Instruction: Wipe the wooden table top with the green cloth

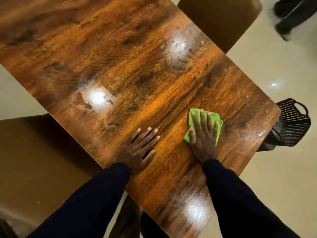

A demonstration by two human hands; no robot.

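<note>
Pressing flat on the green cloth (215,121), the right hand (204,134) has fingers straight and slightly spread, palm down, no curl round the fabric. Cloth is bunched under the hand, sticking out past the fingertips and on both sides, lying on the wooden table top (120,54) toward its right end, nearer the near edge than the far one.

Left hand (139,148) lies flat on bare wood just left of the cloth hand, fingers straight, spread, holding nothing; not touching the cloth. Both arms in dark sleeves (240,194).

Table surface: smeary wet-looking patches w/ light glare at centre-left (97,97), far right (181,45) and near edge btw the arms (197,212).

Brown chair seat (30,160) at left, near side of table; another brown chair (221,19) on far side at right. Black mesh basket (291,122) w/ handle on the floor just past the table's right end, partly hidden by the corner. Pale glossy floor (283,169). Dark blurry shape (291,14) top right, can't tell what it is.
</note>
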